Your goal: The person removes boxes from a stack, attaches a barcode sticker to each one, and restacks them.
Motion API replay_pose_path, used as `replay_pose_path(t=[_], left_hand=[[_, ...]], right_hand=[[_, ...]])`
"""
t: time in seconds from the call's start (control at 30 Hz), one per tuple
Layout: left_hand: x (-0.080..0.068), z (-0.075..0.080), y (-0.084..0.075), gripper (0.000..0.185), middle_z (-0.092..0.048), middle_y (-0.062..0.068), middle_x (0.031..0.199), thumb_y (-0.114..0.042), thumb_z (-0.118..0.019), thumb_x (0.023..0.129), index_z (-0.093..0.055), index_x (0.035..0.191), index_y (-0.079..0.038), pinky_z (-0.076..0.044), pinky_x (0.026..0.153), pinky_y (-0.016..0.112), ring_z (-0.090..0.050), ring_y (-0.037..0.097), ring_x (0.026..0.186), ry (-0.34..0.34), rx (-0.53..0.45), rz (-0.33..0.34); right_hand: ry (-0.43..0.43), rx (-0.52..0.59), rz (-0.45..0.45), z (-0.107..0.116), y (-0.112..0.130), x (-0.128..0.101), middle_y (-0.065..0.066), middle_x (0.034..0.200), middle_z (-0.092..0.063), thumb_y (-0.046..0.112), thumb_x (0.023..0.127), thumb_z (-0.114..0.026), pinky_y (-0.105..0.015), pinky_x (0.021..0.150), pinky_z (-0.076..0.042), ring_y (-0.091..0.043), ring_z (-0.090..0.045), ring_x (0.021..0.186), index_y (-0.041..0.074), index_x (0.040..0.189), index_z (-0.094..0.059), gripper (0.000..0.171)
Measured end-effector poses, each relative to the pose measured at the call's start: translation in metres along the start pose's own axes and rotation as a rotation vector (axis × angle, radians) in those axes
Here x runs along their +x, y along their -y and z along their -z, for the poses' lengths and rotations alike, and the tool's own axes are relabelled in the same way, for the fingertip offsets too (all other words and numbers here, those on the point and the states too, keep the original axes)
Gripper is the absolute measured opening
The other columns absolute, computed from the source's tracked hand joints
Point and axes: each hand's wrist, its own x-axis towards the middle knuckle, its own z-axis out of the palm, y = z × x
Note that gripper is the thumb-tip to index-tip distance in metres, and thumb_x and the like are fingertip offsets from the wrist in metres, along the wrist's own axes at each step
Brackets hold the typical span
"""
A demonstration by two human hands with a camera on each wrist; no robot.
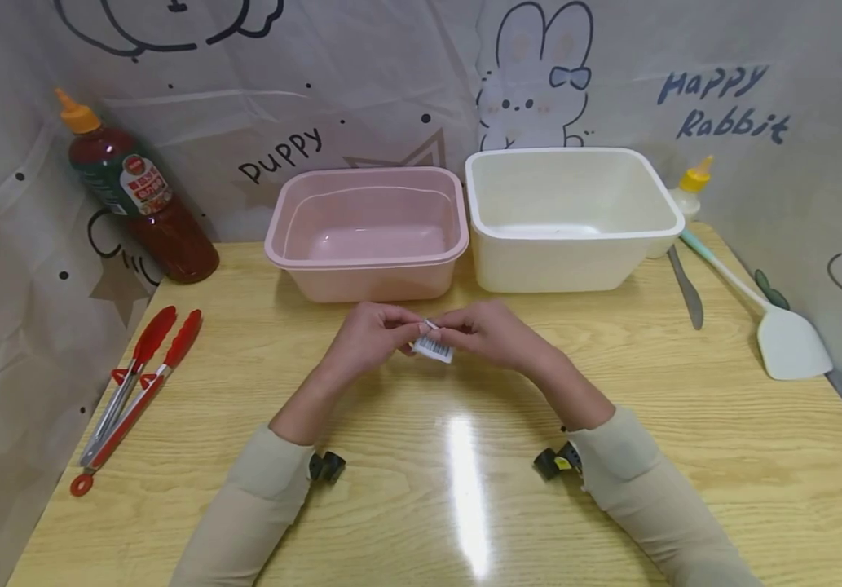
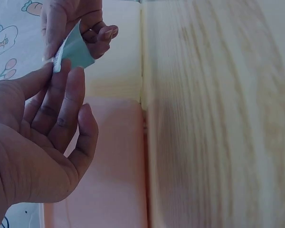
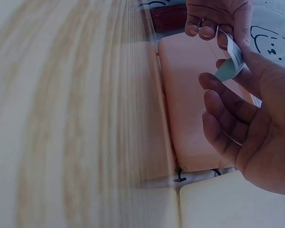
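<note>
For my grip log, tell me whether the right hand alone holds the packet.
No, the head view shows the left hand and right hand both pinching the packet.

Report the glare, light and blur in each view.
Head: bright, a glare streak on the table, glints inside the pink bin and white bin; left wrist: dim, table grain looks smeared at right; right wrist: dim too, grain smeared at left, but lines on the barcoded item show.
</note>
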Motion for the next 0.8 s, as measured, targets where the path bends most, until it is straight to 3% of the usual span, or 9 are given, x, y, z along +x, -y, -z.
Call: replay_pose_path(t=[0.2,0.5,0.8], left_hand=[[0.0,0.0011,0.0001,0.018,-0.079,0.002,0.085,-0.03,-0.075,0.093,-0.082,0.098,-0.014,-0.048,0.063,0.027,-0.072,0.015,0.072,0.015,0.019,0.023],[-0.0012,0.0023,-0.0007,0.02,-0.079,0.007,0.093,-0.025,-0.074,0.094,-0.08,0.105,-0.009,-0.053,0.067,0.027,-0.072,0.018,0.075,0.042,0.005,0.006],[-0.0003,0.0011,-0.0004,0.019,-0.078,0.01,0.095,-0.019,-0.074,0.093,-0.079,0.103,-0.004,-0.061,0.076,0.047,-0.071,0.017,0.072,0.048,-0.012,0.018]], right_hand=[[0.065,0.017,0.027,0.0001,-0.0014,-0.0001,0.008,0.089,-0.075,0.037,0.103,-0.06,-0.025,0.064,-0.049,-0.008,-0.059,0.071,0.025,0.103,-0.08,0.023],[0.078,0.055,0.021,0.0012,-0.0068,-0.0004,0.005,0.09,-0.074,0.03,0.105,-0.056,-0.026,0.063,-0.049,-0.009,-0.058,0.069,0.02,0.101,-0.079,0.025],[0.03,0.055,-0.041,0.0067,-0.0086,-0.0021,-0.001,0.085,-0.073,0.029,0.105,-0.056,-0.026,0.06,-0.045,-0.011,-0.054,0.066,0.018,0.09,-0.077,0.029]])
